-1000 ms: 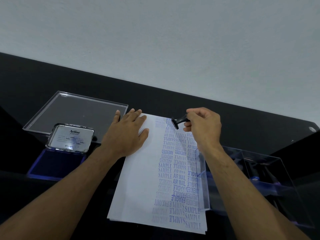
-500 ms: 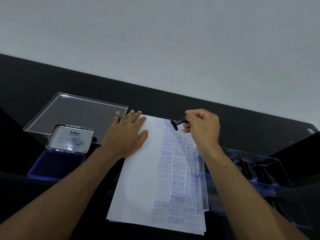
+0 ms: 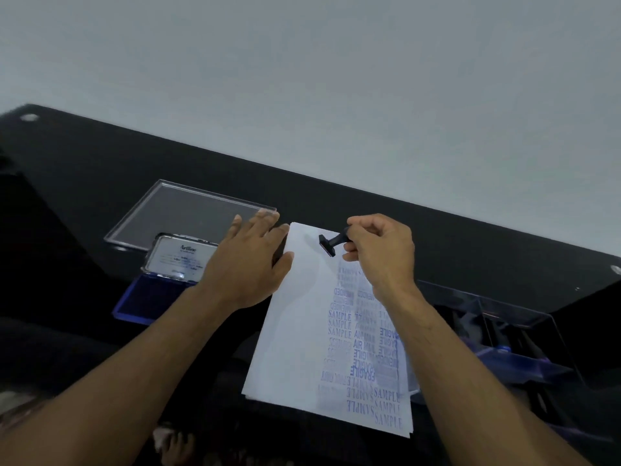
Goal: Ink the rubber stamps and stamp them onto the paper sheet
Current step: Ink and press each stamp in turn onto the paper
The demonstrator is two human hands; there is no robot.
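A white paper sheet lies on the black table, its right half covered in blue stamped words. My right hand pinches a small black rubber stamp by its handle, held just above the sheet's far end, stamp face pointing left and down. My left hand lies flat with straight fingers on the sheet's far left corner. An open blue ink pad with its white-labelled lid raised sits to the left of my left hand.
A clear plastic lid lies behind the ink pad. A clear plastic box holding more stamps stands to the right of the sheet. The table's far edge meets a plain wall.
The view has shifted to the right. My right hand has lifted the stamp slightly and carried it left over the sheet's far end. My left hand stays on the paper.
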